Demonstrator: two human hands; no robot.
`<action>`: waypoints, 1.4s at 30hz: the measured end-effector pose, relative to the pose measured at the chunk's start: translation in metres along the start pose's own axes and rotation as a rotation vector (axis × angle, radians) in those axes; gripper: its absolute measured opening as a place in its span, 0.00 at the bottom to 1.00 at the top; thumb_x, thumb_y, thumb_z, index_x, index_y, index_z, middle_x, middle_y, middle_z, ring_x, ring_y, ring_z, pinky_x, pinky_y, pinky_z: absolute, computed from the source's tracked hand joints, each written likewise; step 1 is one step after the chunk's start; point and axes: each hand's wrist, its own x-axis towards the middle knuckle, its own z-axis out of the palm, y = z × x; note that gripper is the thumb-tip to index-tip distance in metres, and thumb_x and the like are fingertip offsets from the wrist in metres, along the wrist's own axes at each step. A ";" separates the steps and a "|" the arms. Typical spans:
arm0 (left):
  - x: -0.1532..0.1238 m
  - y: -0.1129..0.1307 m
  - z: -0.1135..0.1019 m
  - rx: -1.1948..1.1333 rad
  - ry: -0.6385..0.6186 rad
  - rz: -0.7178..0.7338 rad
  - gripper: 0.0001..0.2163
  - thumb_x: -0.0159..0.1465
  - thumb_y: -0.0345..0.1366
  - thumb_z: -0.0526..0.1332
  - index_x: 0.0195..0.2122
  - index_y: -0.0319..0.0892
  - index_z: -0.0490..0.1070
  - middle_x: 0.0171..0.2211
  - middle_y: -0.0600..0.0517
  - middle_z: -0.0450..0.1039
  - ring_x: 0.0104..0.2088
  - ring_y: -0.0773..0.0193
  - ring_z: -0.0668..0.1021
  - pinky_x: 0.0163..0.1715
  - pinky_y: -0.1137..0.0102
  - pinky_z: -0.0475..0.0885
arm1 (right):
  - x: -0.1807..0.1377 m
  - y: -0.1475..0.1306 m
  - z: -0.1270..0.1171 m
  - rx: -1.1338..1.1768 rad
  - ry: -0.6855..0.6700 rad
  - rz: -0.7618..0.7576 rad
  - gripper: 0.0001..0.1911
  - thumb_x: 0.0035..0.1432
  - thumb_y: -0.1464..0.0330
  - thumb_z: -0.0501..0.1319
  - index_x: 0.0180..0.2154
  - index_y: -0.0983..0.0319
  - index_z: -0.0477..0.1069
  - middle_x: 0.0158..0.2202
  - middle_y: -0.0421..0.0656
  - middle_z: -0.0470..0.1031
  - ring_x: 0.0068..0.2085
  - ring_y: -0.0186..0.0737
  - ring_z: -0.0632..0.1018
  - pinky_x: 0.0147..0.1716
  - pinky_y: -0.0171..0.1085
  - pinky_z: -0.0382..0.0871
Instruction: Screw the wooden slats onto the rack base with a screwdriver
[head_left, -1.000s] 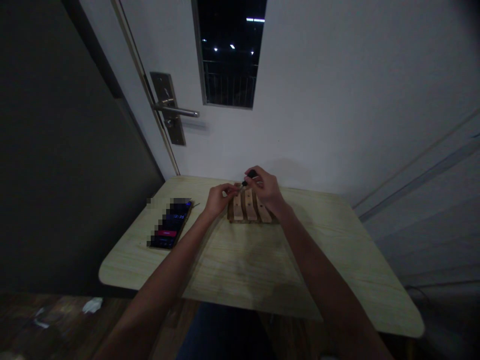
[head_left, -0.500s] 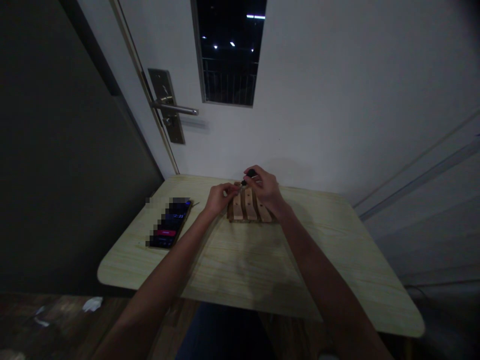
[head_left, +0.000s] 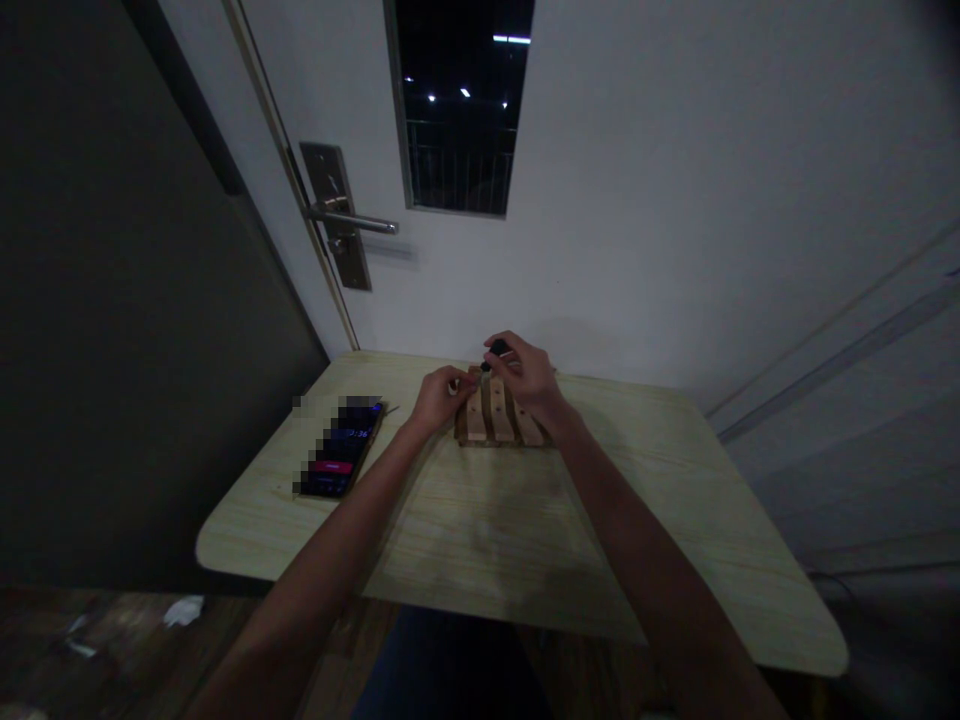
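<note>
A small wooden piece with stepped slats (head_left: 501,424) and small dark holes lies near the back of the table. Over its right side, my right hand (head_left: 531,378) is closed around the black handle of a screwdriver (head_left: 497,348), which tilts down to the left toward the wood's back left corner. My left hand (head_left: 441,396) sits at that same corner, thumb and forefinger pinched together close to the screwdriver's lower end. Whatever lies between those fingertips is too small to make out.
A pale wood-grain table (head_left: 450,540) stands against a white door (head_left: 637,200) with a metal handle (head_left: 352,220). To the left of my left forearm lies a phone (head_left: 341,450) with its screen lit, and a thin stick-like item (head_left: 393,409) beside it.
My right hand and the screwdriver handle have shifted very slightly left. My left hand stays at the wood's back left corner.
</note>
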 end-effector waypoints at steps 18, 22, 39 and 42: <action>0.003 -0.004 0.002 -0.059 -0.029 -0.035 0.07 0.56 0.35 0.63 0.35 0.40 0.77 0.26 0.53 0.72 0.28 0.67 0.71 0.32 0.72 0.65 | 0.006 0.006 0.002 -0.045 -0.015 0.010 0.15 0.59 0.62 0.56 0.47 0.56 0.57 0.32 0.39 0.72 0.30 0.34 0.76 0.28 0.33 0.70; 0.003 -0.003 0.001 -0.035 -0.046 -0.058 0.07 0.56 0.35 0.63 0.34 0.39 0.77 0.26 0.53 0.72 0.28 0.67 0.71 0.32 0.72 0.65 | 0.008 0.003 0.001 -0.073 -0.031 -0.007 0.12 0.59 0.63 0.55 0.45 0.57 0.59 0.35 0.41 0.73 0.32 0.35 0.77 0.31 0.34 0.70; 0.005 -0.007 0.003 -0.023 -0.048 -0.047 0.08 0.57 0.37 0.63 0.33 0.39 0.76 0.27 0.52 0.73 0.28 0.66 0.72 0.32 0.71 0.66 | 0.018 -0.005 0.001 -0.080 -0.062 -0.085 0.12 0.61 0.66 0.54 0.47 0.57 0.67 0.43 0.43 0.75 0.36 0.37 0.77 0.39 0.39 0.74; 0.005 -0.007 0.003 -0.023 -0.045 -0.049 0.07 0.57 0.37 0.63 0.33 0.40 0.76 0.26 0.53 0.73 0.28 0.66 0.72 0.32 0.71 0.66 | 0.018 -0.005 0.001 -0.097 -0.054 -0.095 0.13 0.62 0.63 0.54 0.47 0.56 0.69 0.44 0.44 0.75 0.34 0.36 0.77 0.37 0.38 0.75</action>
